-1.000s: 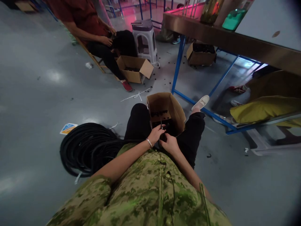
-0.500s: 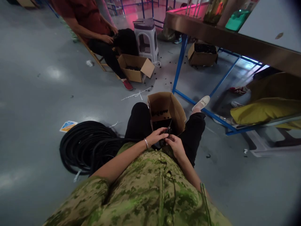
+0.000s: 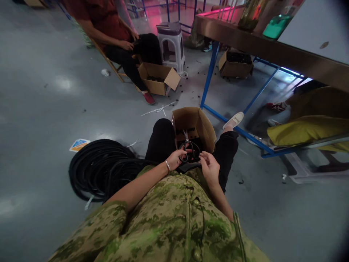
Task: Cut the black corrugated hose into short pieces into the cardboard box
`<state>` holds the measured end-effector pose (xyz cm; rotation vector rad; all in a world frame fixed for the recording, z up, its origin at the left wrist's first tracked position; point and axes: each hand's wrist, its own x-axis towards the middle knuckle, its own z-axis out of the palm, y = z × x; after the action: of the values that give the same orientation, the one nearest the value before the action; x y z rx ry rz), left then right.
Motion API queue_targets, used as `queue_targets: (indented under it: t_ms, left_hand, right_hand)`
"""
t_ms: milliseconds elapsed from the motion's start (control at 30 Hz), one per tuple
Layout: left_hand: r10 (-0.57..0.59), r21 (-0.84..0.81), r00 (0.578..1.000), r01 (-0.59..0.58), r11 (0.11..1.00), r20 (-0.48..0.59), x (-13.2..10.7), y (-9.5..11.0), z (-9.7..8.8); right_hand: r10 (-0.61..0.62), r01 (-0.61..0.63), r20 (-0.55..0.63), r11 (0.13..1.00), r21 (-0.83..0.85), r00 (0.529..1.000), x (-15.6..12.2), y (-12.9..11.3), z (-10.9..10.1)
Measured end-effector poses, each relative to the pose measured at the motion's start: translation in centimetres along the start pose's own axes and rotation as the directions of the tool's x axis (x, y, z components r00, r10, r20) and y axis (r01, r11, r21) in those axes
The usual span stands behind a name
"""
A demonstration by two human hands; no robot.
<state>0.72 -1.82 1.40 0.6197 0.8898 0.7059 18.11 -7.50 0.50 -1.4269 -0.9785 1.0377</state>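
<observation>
I sit with an open cardboard box [image 3: 205, 125] between my knees, small black pieces lying in it. My left hand [image 3: 175, 159], a bracelet on its wrist, is closed on the left loop of black-handled scissors [image 3: 188, 148], blades pointing up over the box. My right hand [image 3: 210, 166] has its fingertips pinched at the scissors' right loop. A black hose runs from a coil [image 3: 99, 169] on the floor at my left to my lap, its end hidden under my hands.
Another person in a red top [image 3: 109, 22] sits at the far side behind a second open box [image 3: 158, 78]. A white stool [image 3: 171, 47] and a blue-framed table [image 3: 261, 49] stand ahead right, a third box [image 3: 236, 63] beneath. Small black bits litter the grey floor.
The scissors have come up out of my closed hands and now stand blades-up over the box. My right hand has moved slightly right and loosened its fingers.
</observation>
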Motion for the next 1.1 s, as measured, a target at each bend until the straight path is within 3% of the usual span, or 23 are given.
queue_targets:
  t_ms: [67, 100, 167, 233, 267, 333, 500, 667, 733, 867, 1000, 1100]
  left_hand:
    - [0.055, 0.003, 0.998, -0.055, 0.998, 0.003, -0.4, 0.9, 0.1]
    - [0.086, 0.020, 0.996, -0.086, 0.996, 0.013, -0.7, 1.2, 0.2]
    - [0.140, 0.062, 0.989, -0.144, 0.988, 0.053, -1.2, 1.6, 0.7]
    - [0.168, 0.110, 0.981, -0.179, 0.978, 0.098, -1.4, 1.6, 1.2]
    - [0.178, 0.134, 0.977, -0.193, 0.972, 0.114, -1.4, 1.5, 1.5]
    - [0.207, 0.165, 0.969, -0.228, 0.960, 0.132, -1.3, 1.2, 1.9]
    - [0.276, 0.126, 0.950, -0.295, 0.947, 0.148, -1.4, 2.2, 2.2]
    - [0.417, 0.196, 0.909, -0.408, 0.892, -0.008, -2.8, 5.4, 0.9]
    - [0.449, 0.213, 0.892, -0.428, 0.878, -0.059, -3.4, 6.5, 0.1]
    - [0.396, 0.182, 0.911, -0.372, 0.910, -0.119, -4.0, 7.2, -1.0]
    - [0.215, 0.025, 0.976, -0.215, 0.976, -0.037, -3.9, 5.7, -1.5]
    - [0.086, -0.039, 0.994, -0.083, 0.996, 0.068, -3.7, 3.9, -1.5]
  right_hand:
    - [0.073, -0.065, -0.075, 0.992, 0.108, 0.995, 0.0, 0.7, -0.2]
    - [0.134, -0.126, -0.042, 0.980, 0.152, 0.990, 0.1, 1.1, -0.1]
    - [0.240, -0.268, 0.157, 0.944, 0.192, 0.958, 0.3, 1.7, 0.8]
    - [0.270, -0.368, 0.387, 0.907, 0.204, 0.882, 0.4, 2.0, 2.1]
    - [0.259, -0.392, 0.455, 0.892, 0.225, 0.852, 0.5, 2.0, 2.9]
    - [0.234, -0.407, 0.495, 0.871, 0.275, 0.837, 0.5, 2.1, 4.3]
    - [0.253, -0.387, 0.379, 0.860, 0.333, 0.890, 1.0, 3.0, 4.9]
    - [0.302, -0.289, 0.075, 0.767, 0.573, 0.950, 2.7, 2.4, 1.6]
    - [0.253, -0.213, 0.023, 0.760, 0.614, 0.967, 3.2, 1.0, 0.3]
    - [0.107, -0.186, 0.177, 0.825, 0.533, 0.978, 3.8, -2.2, -1.1]
    - [0.129, -0.303, 0.453, 0.892, 0.336, 0.882, 4.5, -3.1, -2.2]
    - [0.169, -0.315, 0.541, 0.931, 0.188, 0.824, 4.4, -1.8, -2.7]
